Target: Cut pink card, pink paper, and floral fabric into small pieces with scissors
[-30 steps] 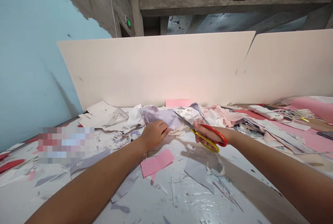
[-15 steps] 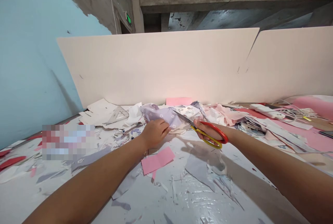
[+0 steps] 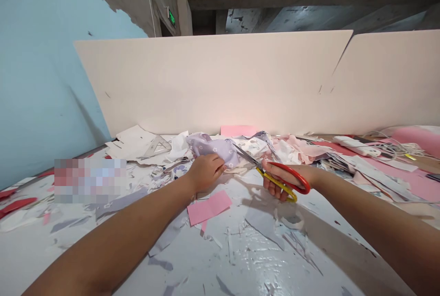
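Observation:
My left hand [image 3: 207, 170] is closed, fingers curled over the near edge of a lavender cloth [image 3: 220, 148] with small white flowers. In my right hand [image 3: 275, 181] is a pair of scissors [image 3: 298, 177] with one red and one yellow handle loop. Their blades point away and to the left, with the tips beside the cloth's right part; whether they touch it I cannot tell. A folded pink paper piece [image 3: 209, 208] lies on the white table [image 3: 254, 277] just below my left hand.
Cloth scraps [image 3: 292, 147] heap along the white partition [image 3: 213, 85]. A clear set square [image 3: 158, 146] lies back left. At right are a white power strip [image 3: 357, 145], coiled cables [image 3: 409, 149] and pink sheets. Small offcuts [image 3: 264, 227] litter the tabletop. A pixelated patch covers part of the left side.
My right hand has drawn the scissors slightly right and down, with their tips farther from my left hand. My left hand keeps its place on the cloth. The view has shifted slightly.

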### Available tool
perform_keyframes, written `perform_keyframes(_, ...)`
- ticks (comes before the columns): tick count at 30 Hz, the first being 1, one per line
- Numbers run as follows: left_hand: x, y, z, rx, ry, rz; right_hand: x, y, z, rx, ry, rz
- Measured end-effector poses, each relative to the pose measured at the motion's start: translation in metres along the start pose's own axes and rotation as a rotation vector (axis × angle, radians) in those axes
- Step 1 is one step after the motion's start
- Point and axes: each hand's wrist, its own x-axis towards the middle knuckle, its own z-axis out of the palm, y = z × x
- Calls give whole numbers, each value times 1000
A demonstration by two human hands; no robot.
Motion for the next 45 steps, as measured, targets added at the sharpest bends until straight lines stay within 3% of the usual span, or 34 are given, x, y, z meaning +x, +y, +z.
perform_keyframes(7,-1,5,-4,-46,-3,-11,-5,-3,-6,-136,-3,-37)
perform_keyframes(11,0,3,-10,-123,-5,-32,-2,5,-14,-99,-4,-78)
perform_keyframes(15,6,-2,-29,-98,44,-204,5,18,-23,-27,-106,-191)
perform_keyframes(18,9,8,-39,-50,35,-297,11,24,-27,22,-188,-214)
perform_keyframes(23,19,47,-14,-52,-59,-454,13,24,-27,140,-315,-239)
perform_keyframes(26,30,52,5,24,-61,-502,13,21,-24,196,-362,-243)
perform_keyframes(29,35,42,5,31,-27,-455,12,19,-24,245,-399,-244)
perform_keyframes(34,21,30,-22,-102,19,-306,1,23,-35,237,-440,-201)
perform_keyframes(38,7,32,-37,-46,36,-199,-12,22,-42,118,-442,-134)
perform_keyframes(45,-11,42,-33,115,121,129,3,22,-54,10,-456,-103)
